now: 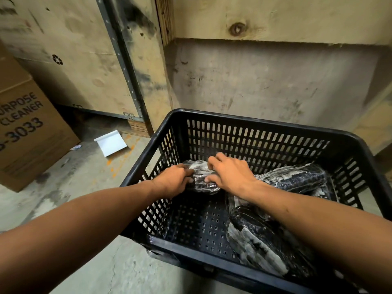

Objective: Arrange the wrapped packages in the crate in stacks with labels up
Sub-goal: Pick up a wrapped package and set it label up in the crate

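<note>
From the head camera, a black slotted plastic crate (pixel 263 132) stands on a concrete floor (pixel 89 187) in front of plywood panels (pixel 265 18), its perforated bottom bare in the near-left part. Inside it lie several packages wrapped in clear film over dark contents. One wrapped package (pixel 201 177) sits at the far-left corner of the crate, against the far wall. A second, longer package (pixel 297 177) lies tilted along the right side, and a third package (pixel 258 240) rests at the near right, partly under the right forearm. No label can be made out on any of them through the crinkled film. Both hands are on the far-left package. The left hand (pixel 171 181) has its grip curled around the package's left end, fingers bent and pressed to the film. The right hand (pixel 229 172) has a half-open grip, fingers spread and arched over the package's top and right end, fingertips touching the wrap. To the left of the crate, on the floor, a white folded sheet (pixel 111 143) lies near the plywood, and a brown cardboard box (pixel 27 128) printed with "CLEANER" stands at the far left.
</note>
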